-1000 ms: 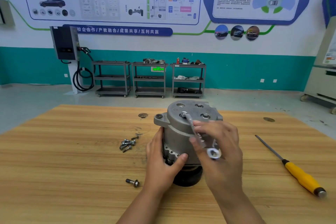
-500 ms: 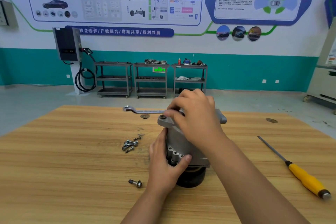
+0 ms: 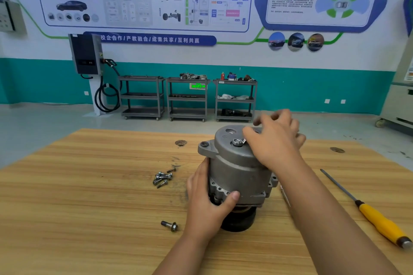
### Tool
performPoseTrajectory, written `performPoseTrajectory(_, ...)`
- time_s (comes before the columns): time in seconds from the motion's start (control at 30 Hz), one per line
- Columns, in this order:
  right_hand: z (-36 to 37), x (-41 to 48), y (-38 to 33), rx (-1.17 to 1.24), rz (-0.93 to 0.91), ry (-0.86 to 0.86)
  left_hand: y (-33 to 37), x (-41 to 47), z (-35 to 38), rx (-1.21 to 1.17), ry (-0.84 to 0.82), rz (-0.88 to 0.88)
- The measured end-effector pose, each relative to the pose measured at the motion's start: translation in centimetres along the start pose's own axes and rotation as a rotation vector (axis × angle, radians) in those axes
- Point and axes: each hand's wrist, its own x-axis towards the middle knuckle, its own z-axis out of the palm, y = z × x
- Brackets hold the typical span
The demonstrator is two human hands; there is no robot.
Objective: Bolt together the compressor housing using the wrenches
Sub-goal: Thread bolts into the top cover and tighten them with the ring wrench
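Compressor housing [image 3: 234,169] is standing upright on its black pulley [image 3: 239,219], mid-table [image 3: 89,207], right in front of me. Left hand [image 3: 207,203] is wrapping the housing's lower flank from 9 o'clock. The thumb is lying across the notched rim and the fingers are going round the far side, out of sight. It's a firm hold.

Right hand [image 3: 274,140] is sitting over the top face from 3 o'clock, palm covering the wrench [image 3: 243,140] shank. Only the ring end is showing, seated on the bolt [image 3: 237,142] near the front of the top face. The fingers are curling over the shank but they're blurring, so I cannot tell how tight the grip is.

Step in hand, I'm judging: tightening this top bolt. To do it well I'm:
- keeping the ring flat and fully down on the hex so it isn't slipping off
- swinging in short, even arcs
- bracing with the left hand against the turn so the housing isn't spinning on its pulley

Loose bolts [image 3: 162,177] are lying at 9 o'clock of the housing, and a single bolt [image 3: 169,225] is at 7 o'clock. The screwdriver [image 3: 380,221] is well apart at 4 o'clock. More bolts are probably going in, so snugging them all before final tightening is looking wise.
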Motion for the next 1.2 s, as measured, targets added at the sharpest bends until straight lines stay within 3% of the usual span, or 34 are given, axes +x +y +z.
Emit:
performPoseTrajectory(0.37, -0.2, -4.2, 5.1, 0.129, -0.116, 0.209, 0.0, 0.1, -0.1, 0.011, -0.001, 0.021)
performPoseTrajectory(0.57, -0.9, -1.9, 6.1, 0.183, -0.177, 0.008, 0.0, 0.1, -0.2, 0.000, 0.000, 0.007)
performPoseTrajectory(0.9, -3.2, 0.7, 5.9, 0.216, -0.299, -0.097, 0.5, 0.2, -0.5, 0.016, -0.015, -0.008)
performPoseTrajectory(1.2, -3.0, 1.0, 5.7, 0.110, -0.523, -0.098, 2.5, 3.0, -2.2, 0.113, -0.248, -0.111)
